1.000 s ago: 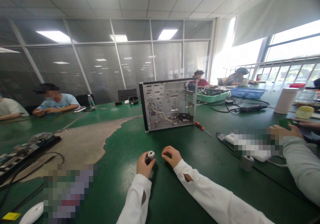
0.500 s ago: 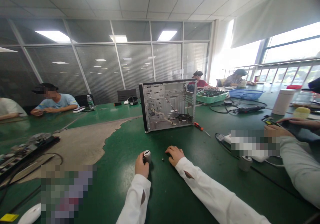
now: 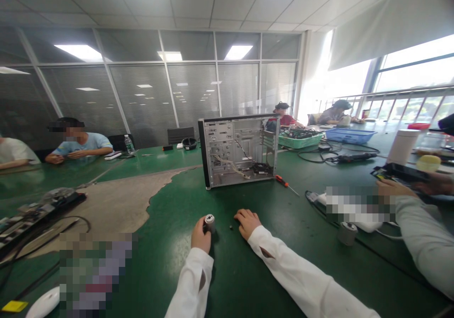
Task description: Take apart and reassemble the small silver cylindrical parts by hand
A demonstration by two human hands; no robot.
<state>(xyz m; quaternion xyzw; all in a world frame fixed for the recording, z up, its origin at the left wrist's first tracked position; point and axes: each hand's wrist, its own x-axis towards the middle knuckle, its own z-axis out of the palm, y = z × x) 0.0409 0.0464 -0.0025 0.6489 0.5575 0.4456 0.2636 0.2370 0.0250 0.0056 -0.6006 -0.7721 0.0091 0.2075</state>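
Note:
My left hand [image 3: 201, 236] is wrapped round a small silver metal cylinder [image 3: 210, 223], which stands upright on the green table [image 3: 170, 214]. To its right, my right hand [image 3: 247, 222] rests on the table with its fingers apart and nothing in them. A tiny dark part [image 3: 231, 227] lies between the two hands, touching neither. Beyond them stands an open computer case [image 3: 241, 150], with loose cables and a black fan inside. An orange-handled screwdriver [image 3: 283, 181] lies by the case's lower right corner.
A second metal cylinder [image 3: 347, 233] and a white power strip [image 3: 354, 211] are at the right, near another person's hands [image 3: 395, 189] holding a black part. Green [image 3: 300, 139] and blue baskets [image 3: 349, 136] stand behind. A circuit board [image 3: 39, 211] lies at the left.
Both my hands are nearly still. At the right, the other person's hands have shifted, and a larger black part now shows in them.

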